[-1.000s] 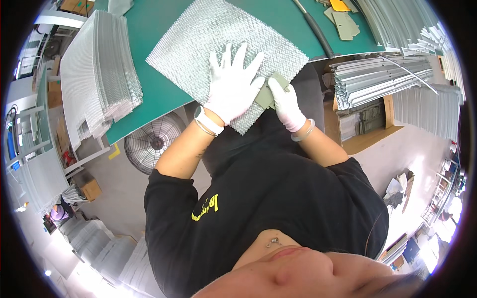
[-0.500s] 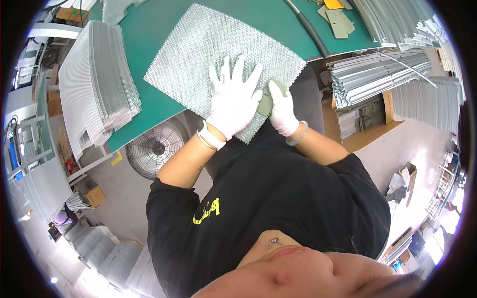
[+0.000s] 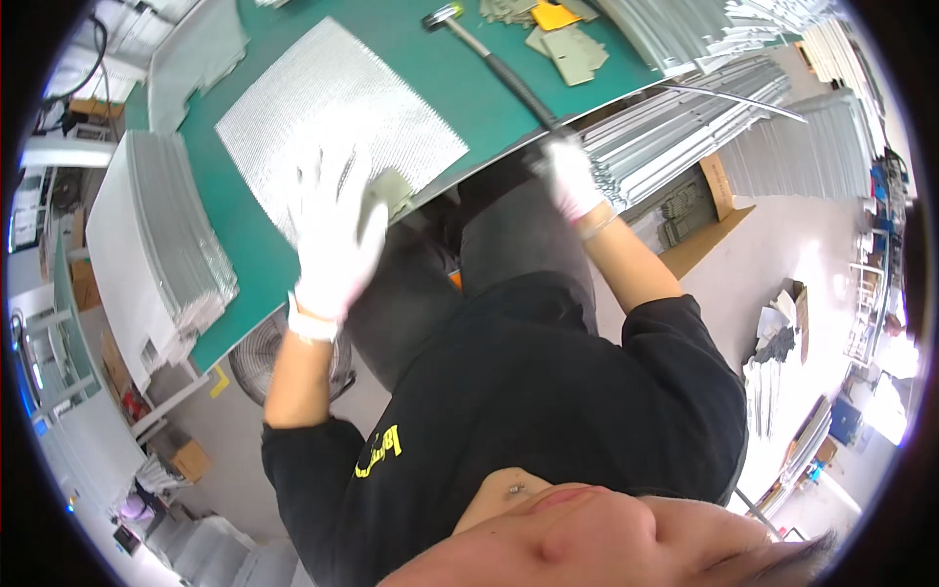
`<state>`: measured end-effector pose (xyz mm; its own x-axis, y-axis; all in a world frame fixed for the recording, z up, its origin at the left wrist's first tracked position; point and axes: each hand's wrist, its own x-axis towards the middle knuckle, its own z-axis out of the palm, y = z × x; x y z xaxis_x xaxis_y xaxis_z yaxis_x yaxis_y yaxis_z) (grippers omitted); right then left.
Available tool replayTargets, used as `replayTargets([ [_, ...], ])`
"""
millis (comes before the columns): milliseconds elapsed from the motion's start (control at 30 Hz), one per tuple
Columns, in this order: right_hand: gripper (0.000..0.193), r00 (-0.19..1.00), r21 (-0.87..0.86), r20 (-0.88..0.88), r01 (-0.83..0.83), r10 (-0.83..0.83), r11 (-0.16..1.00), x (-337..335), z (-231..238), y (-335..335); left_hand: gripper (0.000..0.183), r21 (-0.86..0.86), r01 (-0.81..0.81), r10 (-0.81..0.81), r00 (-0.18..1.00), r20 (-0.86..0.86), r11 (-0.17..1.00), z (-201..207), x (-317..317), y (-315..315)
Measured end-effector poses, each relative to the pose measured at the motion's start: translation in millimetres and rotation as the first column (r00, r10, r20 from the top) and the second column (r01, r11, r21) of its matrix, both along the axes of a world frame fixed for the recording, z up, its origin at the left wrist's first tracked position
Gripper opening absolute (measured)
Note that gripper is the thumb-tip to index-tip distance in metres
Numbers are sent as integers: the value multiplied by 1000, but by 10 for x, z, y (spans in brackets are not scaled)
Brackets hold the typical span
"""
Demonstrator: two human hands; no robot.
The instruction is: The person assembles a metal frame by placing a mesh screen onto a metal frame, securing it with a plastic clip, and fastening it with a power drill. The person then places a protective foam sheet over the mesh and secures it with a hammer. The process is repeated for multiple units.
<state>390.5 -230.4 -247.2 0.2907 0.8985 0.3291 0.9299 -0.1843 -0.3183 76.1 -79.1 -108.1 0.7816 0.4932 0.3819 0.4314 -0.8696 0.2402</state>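
A silvery mesh sheet point(image 3: 372, 98) lies on the green tabletop, its near corner under my left hand. My gloved left hand point(image 3: 333, 225) rests on it with fingers stretched out, slightly blurred. Beside that thumb, a small grey-green plate point(image 3: 394, 190) sits at the sheet's near edge. My gloved right hand point(image 3: 570, 178) is at the table's front edge, closed round the end of a hammer's dark handle; motion smears its fingers. The hammer point(image 3: 509, 78) lies slantwise on the table, its head pointing to the far side.
A stack of mesh sheets point(image 3: 161, 235) stands at the table's left. Several loose grey-green plates point(image 3: 569, 57) and a yellow piece point(image 3: 555, 15) lie at the far right. Metal strips point(image 3: 675, 127) are stacked right of my right hand, above an open cardboard box point(image 3: 719, 196). A floor fan point(image 3: 259, 362) stands below.
My right hand has left the grey-green plate and moved right to the hammer's handle. My left hand stays on the mesh sheet. The whole view has shifted.
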Motion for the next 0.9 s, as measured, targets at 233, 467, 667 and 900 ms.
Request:
replayTargets([
  [233,40,-9,51,-983,946,182,321,3106,-449,-831,37,-429,213,-144,972,188,878,-687,-387,-1018],
  [467,34,-106,-5,-973,897,206,441,4296,-296,-1178,34,-620,104,-42,993,115,778,-853,-174,-1157],
  [667,15,73,185,-978,728,194,661,3339,221,-712,26,-814,40,136,980,145,579,-1035,228,-1147],
  [900,16,307,500,-866,568,395,654,1850,1710,-1488,39,-958,235,-34,972,232,167,-1336,1089,-1064],
])
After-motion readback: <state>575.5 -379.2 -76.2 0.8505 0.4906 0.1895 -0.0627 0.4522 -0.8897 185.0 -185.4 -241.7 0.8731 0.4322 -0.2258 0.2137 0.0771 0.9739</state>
